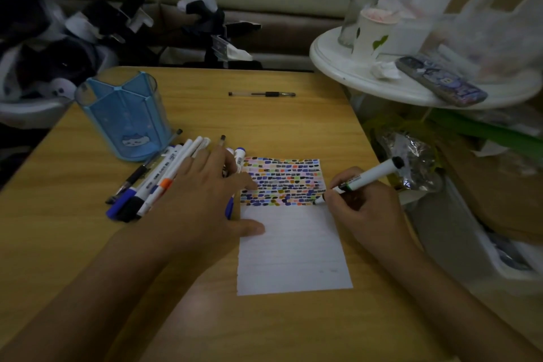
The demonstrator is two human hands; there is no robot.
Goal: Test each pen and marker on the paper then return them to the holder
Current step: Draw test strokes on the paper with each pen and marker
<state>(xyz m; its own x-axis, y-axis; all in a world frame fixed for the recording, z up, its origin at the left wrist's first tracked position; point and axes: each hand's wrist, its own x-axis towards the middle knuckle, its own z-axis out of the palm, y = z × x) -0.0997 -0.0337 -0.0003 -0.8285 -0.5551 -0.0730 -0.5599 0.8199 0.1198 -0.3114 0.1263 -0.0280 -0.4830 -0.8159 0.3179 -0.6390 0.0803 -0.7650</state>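
Right hand [363,203] pinches the marker [365,178], tip on the paper [293,250] just left of its fingers; left hand [205,188] lies flat, pinning the sheet steady. Holder [126,117] waits beyond it.

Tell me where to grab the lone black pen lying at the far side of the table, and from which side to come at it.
Take the pen around its dark grip section, near the middle, pinching across the barrel from above. It lies flat and crosswise on the table with bare wood all round it, so a hand coming straight down meets nothing. The barrel is thin, so fingertips probably suit it better than a full fist.
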